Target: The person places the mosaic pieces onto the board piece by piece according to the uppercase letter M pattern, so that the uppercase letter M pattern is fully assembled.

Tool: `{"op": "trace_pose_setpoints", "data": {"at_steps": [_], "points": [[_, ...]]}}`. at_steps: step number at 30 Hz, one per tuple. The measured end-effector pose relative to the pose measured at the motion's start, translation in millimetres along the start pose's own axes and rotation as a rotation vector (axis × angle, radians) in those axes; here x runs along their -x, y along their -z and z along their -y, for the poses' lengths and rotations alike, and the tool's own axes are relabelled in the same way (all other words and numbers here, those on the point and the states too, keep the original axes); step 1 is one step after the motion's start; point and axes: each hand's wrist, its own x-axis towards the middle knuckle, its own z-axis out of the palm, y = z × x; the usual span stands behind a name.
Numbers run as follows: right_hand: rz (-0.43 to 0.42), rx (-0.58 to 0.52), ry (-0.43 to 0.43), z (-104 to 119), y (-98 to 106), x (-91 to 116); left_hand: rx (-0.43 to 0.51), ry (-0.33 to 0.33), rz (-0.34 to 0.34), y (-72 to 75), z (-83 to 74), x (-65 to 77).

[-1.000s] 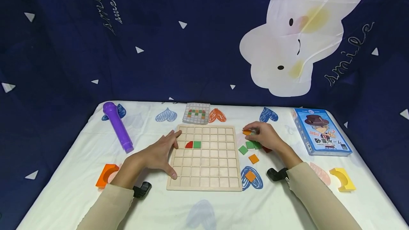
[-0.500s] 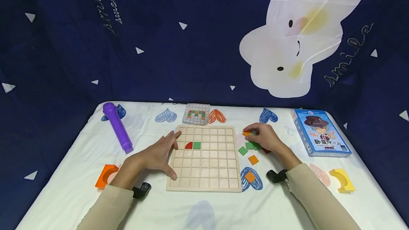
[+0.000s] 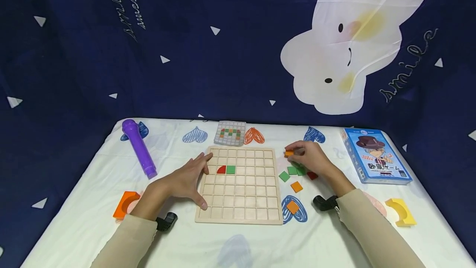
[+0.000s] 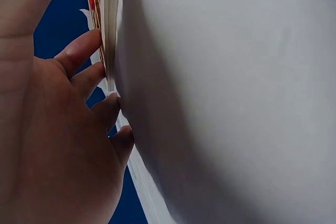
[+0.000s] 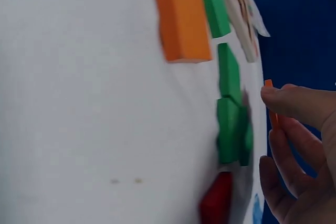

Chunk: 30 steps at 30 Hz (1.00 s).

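My left hand (image 3: 183, 180) rests against the left edge of a wooden grid board (image 3: 245, 201), thumb and fingers spread. A red quarter-round tile (image 3: 222, 170) and a green square tile (image 3: 231, 169) lie side by side in the grid's cells. Right of the board, my right hand (image 3: 314, 159) pinches an orange tile (image 3: 289, 153) between thumb and fingers; the right wrist view shows it off the cloth. Below that hand lie several green tiles (image 3: 291, 171) and a dark red piece (image 3: 312, 175), partly hidden. Two more orange squares, one being this orange tile (image 3: 292, 207), lie nearer the front.
Behind the board lies a small pattern card (image 3: 229, 133). A purple microphone-shaped toy (image 3: 139, 148) and an orange arch block (image 3: 125, 204) are on the left. A blue game box (image 3: 376, 156) and a yellow arch block (image 3: 401, 212) are on the right.
My right hand has lifted the orange tile slightly from the cloth, uncovering more of the dark red piece. The left hand stays at the board's edge.
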Motion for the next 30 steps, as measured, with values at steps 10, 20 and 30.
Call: {"op": "trace_pose_setpoints", "data": {"at_steps": [10, 20, 30], "points": [[-0.034, -0.03, 0.076, 12, 2, 0, -0.004, 0.001, -0.005, -1.1, 1.6, -0.1], [-0.052, -0.098, 0.187, 29, -20, 4, -0.009, 0.0, 0.0, -1.0, 1.8, -0.6], [0.034, -0.114, 0.213, 55, -45, 6, 0.001, -0.001, -0.003, -0.4, 1.9, -0.5]]}}
